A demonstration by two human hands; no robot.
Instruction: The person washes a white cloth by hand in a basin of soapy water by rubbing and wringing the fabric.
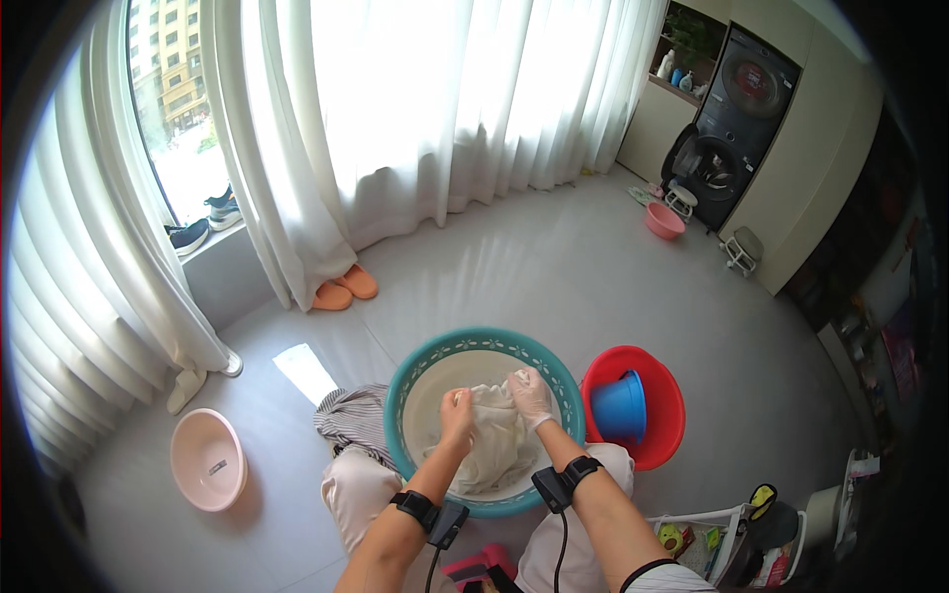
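Note:
In front of me is a teal basin (397, 368) with a pale inside and a cut-out pattern around its rim. Wet white cloth (491, 440) hangs and lies bunched in it. My left hand (458, 419) is closed on the cloth's left upper part. My right hand (531, 395), in a thin translucent glove, grips the cloth's upper right edge. Between both hands the fabric is pulled up, while its lower folds rest in the basin. Black straps with small devices sit around both forearms.
Right of the basin, a red basin (664, 395) holds a blue bucket (621, 407). Striped fabric (356, 420) lies at left, with a pink basin (208, 461) farther out. A rack of small items (712, 539) stands near right. Orange slippers (345, 287) lie by the curtain.

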